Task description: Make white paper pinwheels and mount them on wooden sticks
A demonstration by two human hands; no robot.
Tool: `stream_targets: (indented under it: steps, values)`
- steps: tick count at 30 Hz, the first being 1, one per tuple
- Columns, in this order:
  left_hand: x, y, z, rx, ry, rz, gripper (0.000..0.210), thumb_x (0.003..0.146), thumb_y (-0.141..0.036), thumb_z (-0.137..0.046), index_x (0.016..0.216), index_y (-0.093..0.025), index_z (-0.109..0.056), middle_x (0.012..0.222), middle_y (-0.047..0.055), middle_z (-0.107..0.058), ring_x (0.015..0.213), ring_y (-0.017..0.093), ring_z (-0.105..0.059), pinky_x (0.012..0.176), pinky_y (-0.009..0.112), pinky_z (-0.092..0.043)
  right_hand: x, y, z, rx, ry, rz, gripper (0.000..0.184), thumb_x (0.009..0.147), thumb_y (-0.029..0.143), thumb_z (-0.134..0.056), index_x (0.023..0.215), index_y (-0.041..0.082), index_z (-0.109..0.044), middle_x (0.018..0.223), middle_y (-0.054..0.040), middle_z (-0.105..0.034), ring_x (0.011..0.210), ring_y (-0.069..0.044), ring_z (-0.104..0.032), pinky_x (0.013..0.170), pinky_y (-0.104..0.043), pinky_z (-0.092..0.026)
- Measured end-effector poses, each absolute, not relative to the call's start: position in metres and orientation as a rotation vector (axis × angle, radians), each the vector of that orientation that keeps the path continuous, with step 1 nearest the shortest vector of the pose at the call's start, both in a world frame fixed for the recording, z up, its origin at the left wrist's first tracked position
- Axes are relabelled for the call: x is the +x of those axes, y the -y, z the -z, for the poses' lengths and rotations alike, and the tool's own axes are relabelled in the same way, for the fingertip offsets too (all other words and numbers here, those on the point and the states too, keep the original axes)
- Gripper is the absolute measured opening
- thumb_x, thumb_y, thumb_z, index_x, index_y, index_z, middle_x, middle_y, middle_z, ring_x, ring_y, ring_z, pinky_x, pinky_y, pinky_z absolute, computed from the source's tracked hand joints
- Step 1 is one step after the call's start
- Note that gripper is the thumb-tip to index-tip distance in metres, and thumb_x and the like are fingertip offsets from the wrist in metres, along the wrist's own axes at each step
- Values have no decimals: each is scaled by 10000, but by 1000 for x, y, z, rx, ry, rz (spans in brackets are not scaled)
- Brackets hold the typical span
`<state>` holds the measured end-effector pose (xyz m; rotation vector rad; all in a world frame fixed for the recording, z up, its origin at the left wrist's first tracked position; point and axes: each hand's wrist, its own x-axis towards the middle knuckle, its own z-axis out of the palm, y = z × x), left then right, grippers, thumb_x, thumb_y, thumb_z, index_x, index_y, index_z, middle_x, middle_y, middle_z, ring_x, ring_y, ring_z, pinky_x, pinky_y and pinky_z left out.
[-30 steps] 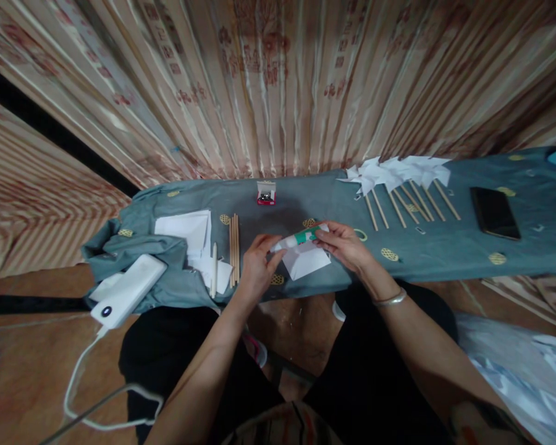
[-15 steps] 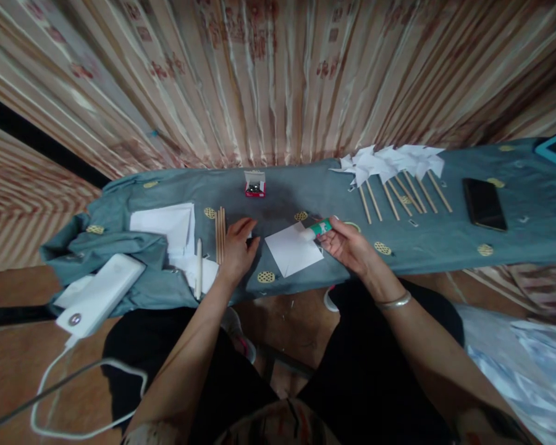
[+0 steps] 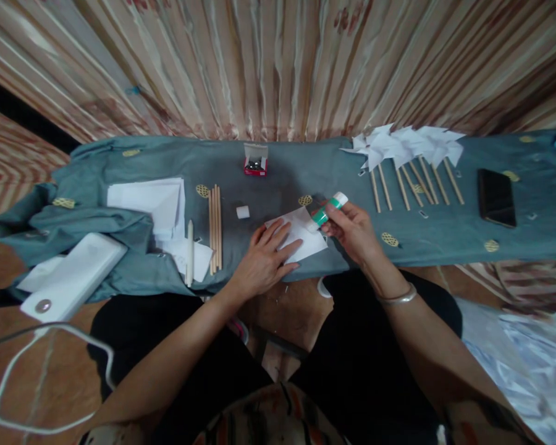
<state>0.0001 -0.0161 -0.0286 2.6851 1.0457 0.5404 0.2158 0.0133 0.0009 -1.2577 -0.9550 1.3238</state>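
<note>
My left hand (image 3: pixel 269 256) lies with fingers spread on a white square of paper (image 3: pixel 311 242), pressing it to the cloth. My right hand (image 3: pixel 352 230) grips a green and white glue stick (image 3: pixel 327 212), tilted, its lower end at the paper's upper right part. Whether the glue touches the paper I cannot tell. A small white cap (image 3: pixel 243 212) sits on the cloth to the left of the paper. Several bare wooden sticks (image 3: pixel 215 228) lie side by side farther left.
Finished paper pinwheels (image 3: pixel 403 148) on sticks lie at the back right, beside a black phone (image 3: pixel 497 198). A red box of metal pins (image 3: pixel 256 162) stands at the back. At left are stacked paper (image 3: pixel 146 201), a white pen (image 3: pixel 189 253) and a white power bank (image 3: pixel 74 278) with a cable.
My left hand has left the white cap on the cloth and moved right onto the paper. My right hand has turned the glue stick, and its lower end now points at the paper.
</note>
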Motion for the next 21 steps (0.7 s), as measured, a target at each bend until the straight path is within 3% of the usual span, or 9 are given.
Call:
stream_targets:
  steps: [3, 13, 21]
  values:
    - [-1, 16, 31, 2677, -1047, -487, 476, 943, -509, -450, 1325, -241, -547, 1478, 128, -452, 1434, 314, -288, 1126, 559, -281, 213, -12, 5, -1290, 1124, -1227, 429, 632, 524, -820, 860, 211, -635, 636, 30, -645, 512, -96, -557, 469, -219, -460]
    - [1, 17, 33, 2683, -1047, -478, 469, 930, -532, -457, 1279, -243, -577, 1480, 143, -444, 1421, 333, -312, 1128, 572, -278, 210, -3, 9, -1418, 1652, -929, 304, 830, 481, -656, 971, 222, -582, 804, -11, -649, 717, -169, -616, 637, -303, -494]
    - [2, 17, 34, 2671, -1053, -505, 463, 919, -548, -463, 1261, -257, -577, 1462, 132, -467, 1420, 325, -320, 1125, 569, -292, 209, -3, 9, -1484, 1764, -826, 295, 842, 465, -635, 981, 212, -570, 840, -28, -648, 774, -201, -617, 686, -334, -483]
